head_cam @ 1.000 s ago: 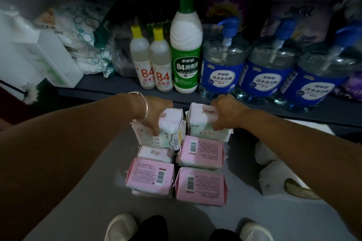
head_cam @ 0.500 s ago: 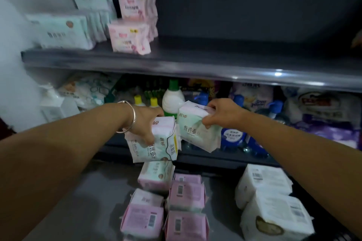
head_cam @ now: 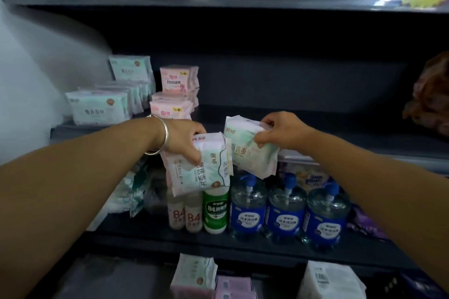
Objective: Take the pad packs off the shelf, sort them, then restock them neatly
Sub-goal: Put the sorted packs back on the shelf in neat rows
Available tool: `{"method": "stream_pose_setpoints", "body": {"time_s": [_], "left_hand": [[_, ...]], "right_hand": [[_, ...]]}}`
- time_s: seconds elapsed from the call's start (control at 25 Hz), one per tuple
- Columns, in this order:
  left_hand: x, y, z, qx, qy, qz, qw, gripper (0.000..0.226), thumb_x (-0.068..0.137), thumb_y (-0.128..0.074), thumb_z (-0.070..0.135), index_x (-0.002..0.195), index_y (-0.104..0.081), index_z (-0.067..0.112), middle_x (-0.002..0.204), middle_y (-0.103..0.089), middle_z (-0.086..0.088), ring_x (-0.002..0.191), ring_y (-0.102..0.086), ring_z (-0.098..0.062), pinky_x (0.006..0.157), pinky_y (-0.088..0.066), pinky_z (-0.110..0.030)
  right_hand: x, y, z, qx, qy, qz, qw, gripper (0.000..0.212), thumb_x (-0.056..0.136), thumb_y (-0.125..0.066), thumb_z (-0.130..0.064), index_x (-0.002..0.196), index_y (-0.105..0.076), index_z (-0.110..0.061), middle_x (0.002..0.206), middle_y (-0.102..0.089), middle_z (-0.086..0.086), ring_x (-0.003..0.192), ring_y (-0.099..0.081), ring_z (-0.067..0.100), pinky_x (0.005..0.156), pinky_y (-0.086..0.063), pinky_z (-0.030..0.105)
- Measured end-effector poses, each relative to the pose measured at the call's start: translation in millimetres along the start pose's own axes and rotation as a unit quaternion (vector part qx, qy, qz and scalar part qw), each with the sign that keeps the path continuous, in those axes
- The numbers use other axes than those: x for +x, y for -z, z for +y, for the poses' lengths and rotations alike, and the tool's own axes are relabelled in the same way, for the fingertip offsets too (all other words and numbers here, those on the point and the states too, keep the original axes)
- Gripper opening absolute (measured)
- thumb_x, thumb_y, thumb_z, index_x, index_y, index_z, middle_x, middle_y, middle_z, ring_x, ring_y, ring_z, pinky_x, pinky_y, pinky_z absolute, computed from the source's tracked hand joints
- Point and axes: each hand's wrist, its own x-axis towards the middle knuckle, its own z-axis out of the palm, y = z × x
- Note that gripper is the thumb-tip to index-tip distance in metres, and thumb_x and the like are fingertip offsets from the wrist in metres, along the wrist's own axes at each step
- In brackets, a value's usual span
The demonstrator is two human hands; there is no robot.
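Holding one pad pack apiece, the person has both arms stretched toward the middle shelf [head_cam: 315, 114]. The left hand [head_cam: 184, 139] grips the top of a pink-and-green pack [head_cam: 201, 170], fingers curled over its upper edge, so that the pack hangs in front of the disinfectant bottles [head_cam: 194, 216] on the shelf below. The right hand [head_cam: 281, 132] pinches the upper corner of a second pack [head_cam: 250, 150], thumb underneath and fingers on top, with the pack tilted and its low end near the pump bottles [head_cam: 286, 211]. The two packs sit just beside each other in the air, not yet on the shelf.

At the left end of the middle shelf stand the restocked rows: pale green packs [head_cam: 97, 107] and, next to them, pink packs [head_cam: 175, 102]. The dark stretch to the right of the pink row looks like the open place. More packs wait on the floor [head_cam: 196, 277] below.

The step appears to be restocking, and doing it well likely means lifting each pack clear of the shelf lip, turning it upright with its printed face forward, and setting it beside the pink row as the start of its own line. Soft wrappers crumple, so a light hold at the edge suits; placing one pack at a time should keep the row straight.
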Motion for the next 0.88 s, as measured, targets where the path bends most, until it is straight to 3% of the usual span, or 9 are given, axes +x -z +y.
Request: {"method": "stream_pose_setpoints", "body": {"time_s": [0.16,0.44,0.56,0.72,0.88], "left_hand": [[28.5,15.5,11.1,0.023,-0.012,0.020,0.999,0.043,0.071,-0.075,0.015,0.108,-0.053,0.022,0.098,-0.067,0.000,0.086,-0.068,-0.018,0.073,-0.059,-0.035],[62.6,42.4,45.2,0.077,-0.025,0.043,0.996,0.044,0.074,-0.073,0.022,0.112,-0.052,0.023,0.093,-0.065,0.008,0.080,-0.065,-0.009,0.071,-0.056,-0.028],[83.3,49.8,48.1,0.070,-0.025,0.050,0.996,0.053,0.071,-0.074,0.023,0.118,-0.049,0.023,0.097,-0.065,0.006,0.086,-0.067,-0.013,0.077,-0.058,-0.035],[105.1,56.8,47.7,0.060,-0.023,0.067,0.996,0.055,0.072,-0.073,0.022,0.121,-0.046,0.023,0.101,-0.064,0.004,0.089,-0.066,-0.015,0.081,-0.057,-0.037],[132.2,64.8,46.1,0.052,-0.017,0.069,0.996,0.057,0.071,-0.072,0.024,0.122,-0.046,0.022,0.102,-0.064,0.003,0.089,-0.067,-0.017,0.081,-0.057,-0.041]], "right_hand": [[26.0,14.4,10.6,0.017,0.000,0.009,1.000,0.042,0.073,-0.074,-0.018,0.109,-0.062,0.000,0.110,-0.063,0.013,0.087,-0.060,0.020,0.071,-0.055,0.034],[54.8,42.6,25.9,0.085,-0.012,0.032,0.996,0.042,0.072,-0.073,-0.015,0.110,-0.060,0.001,0.111,-0.061,0.015,0.095,-0.063,0.026,0.076,-0.058,0.040],[74.9,50.0,28.8,0.097,-0.015,0.046,0.994,0.040,0.073,-0.073,-0.014,0.107,-0.060,0.002,0.107,-0.061,0.015,0.086,-0.059,0.023,0.074,-0.057,0.040],[98.7,48.2,33.8,0.136,-0.023,0.056,0.989,0.020,0.072,-0.073,-0.015,0.084,-0.059,-0.007,0.096,-0.058,0.009,0.085,-0.062,0.025,0.070,-0.057,0.039],[124.6,46.0,40.6,0.139,-0.038,0.073,0.987,0.027,0.072,-0.072,-0.016,0.093,-0.062,-0.003,0.102,-0.062,0.012,0.093,-0.065,0.029,0.075,-0.059,0.044]]}}
